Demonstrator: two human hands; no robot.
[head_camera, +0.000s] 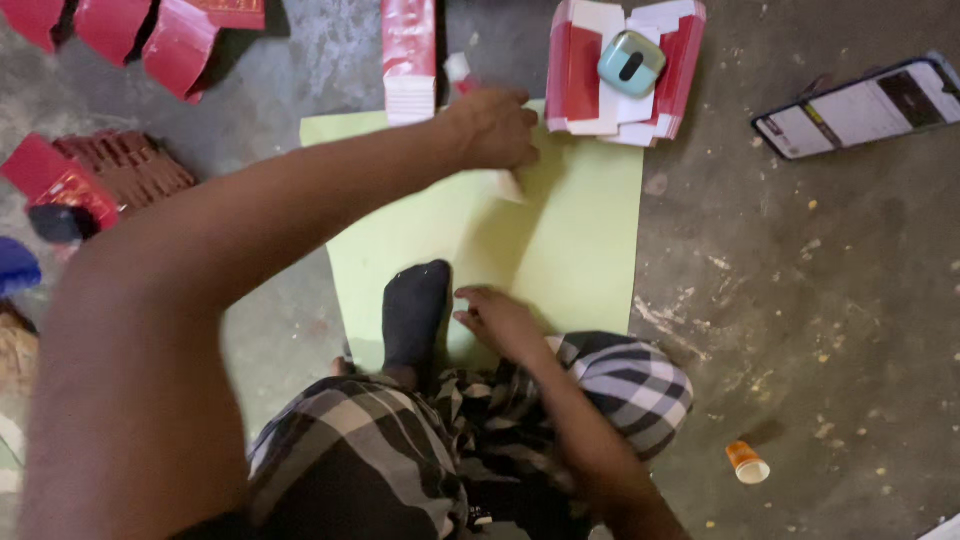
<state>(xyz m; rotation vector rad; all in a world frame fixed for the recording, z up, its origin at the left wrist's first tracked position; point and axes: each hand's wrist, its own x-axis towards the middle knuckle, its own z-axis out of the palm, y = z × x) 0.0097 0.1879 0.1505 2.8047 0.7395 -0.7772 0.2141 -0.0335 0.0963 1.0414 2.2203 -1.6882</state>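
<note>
Mostly hidden: white card piece under left hand, only corner showing; grip cannot tell. Green sheet on floor beneath both hands. Right hand loosely curled, touching sheet's near edge beside black sock.

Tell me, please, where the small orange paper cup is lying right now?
In the head view, the small orange paper cup lies tipped on the grey concrete floor at lower right, beside the checked-trousered knee.

- A rough home workshop for paper goods is suggested, with the work done on a stained, speckled concrete floor.
- Flattened red and white cartons are piled about.
- A green paper sheet is spread out.
</note>
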